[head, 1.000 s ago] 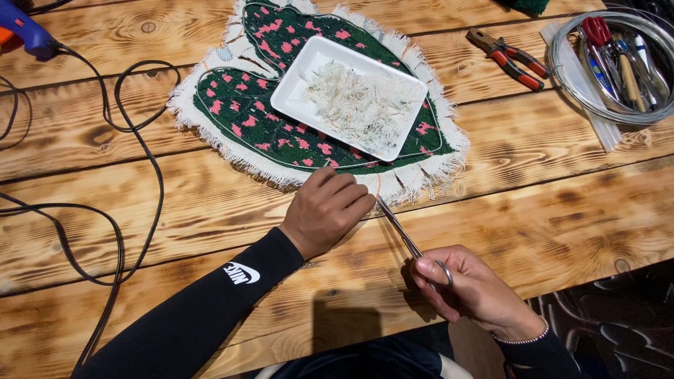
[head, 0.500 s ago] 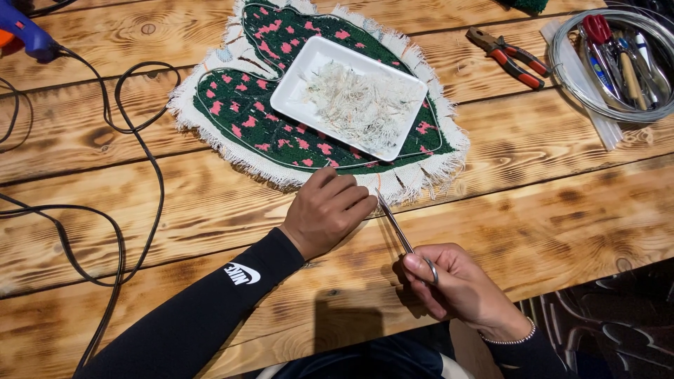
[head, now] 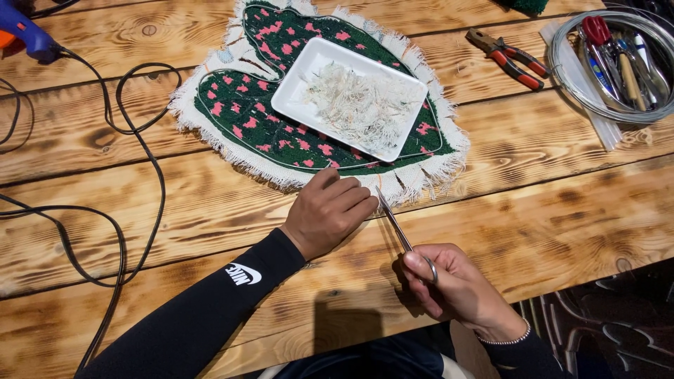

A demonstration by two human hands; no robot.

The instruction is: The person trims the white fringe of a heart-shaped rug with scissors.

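Snipping the mat's white fringe – left hand flat on it, right hand clamped on scissors – next, careful little cuts.

Craft workshop. Scorched plank bench; glue gun with trailing cable; red-handled pliers. Wire coil ringing assorted hand tools.
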